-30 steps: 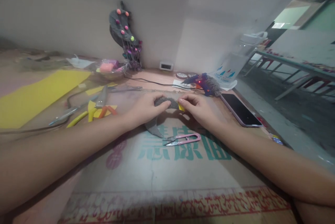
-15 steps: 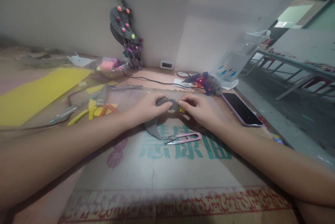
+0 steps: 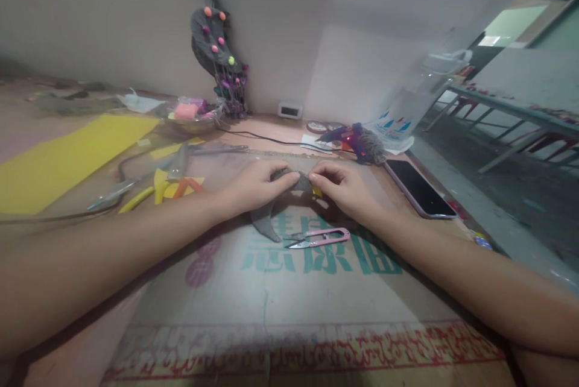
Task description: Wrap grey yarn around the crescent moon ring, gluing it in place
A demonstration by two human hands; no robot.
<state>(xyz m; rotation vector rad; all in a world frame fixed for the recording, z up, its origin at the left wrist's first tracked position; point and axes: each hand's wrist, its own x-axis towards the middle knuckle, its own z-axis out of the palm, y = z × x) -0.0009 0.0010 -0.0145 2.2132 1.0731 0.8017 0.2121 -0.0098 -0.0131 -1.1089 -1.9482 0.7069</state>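
A grey crescent-shaped piece (image 3: 263, 222) curves up from the printed cardboard sheet (image 3: 298, 302), its lower tip resting near the thread snips. My left hand (image 3: 262, 185) is closed on its upper part, thumb on top and fingers behind. At the crescent's right end, my right hand (image 3: 339, 185) pinches with thumb and forefinger. Just under those fingertips a small yellow piece (image 3: 317, 191) shows; whether the pinch is on it or on the grey edge is unclear. Pink-handled thread snips (image 3: 319, 237) lie just below the hands.
A glue gun (image 3: 350, 138) with a red light lies behind my right hand, near a phone (image 3: 420, 189) and a clear bottle (image 3: 402, 103). Leftward are yellow sheet (image 3: 85, 155), pliers (image 3: 158, 188) and a bowl of pompoms (image 3: 192, 119). A decorated grey crescent (image 3: 212, 43) leans on the wall.
The view has shifted very slightly. Both hands stay at the grey crescent in nearly the same pose; the right fingertips have barely moved.
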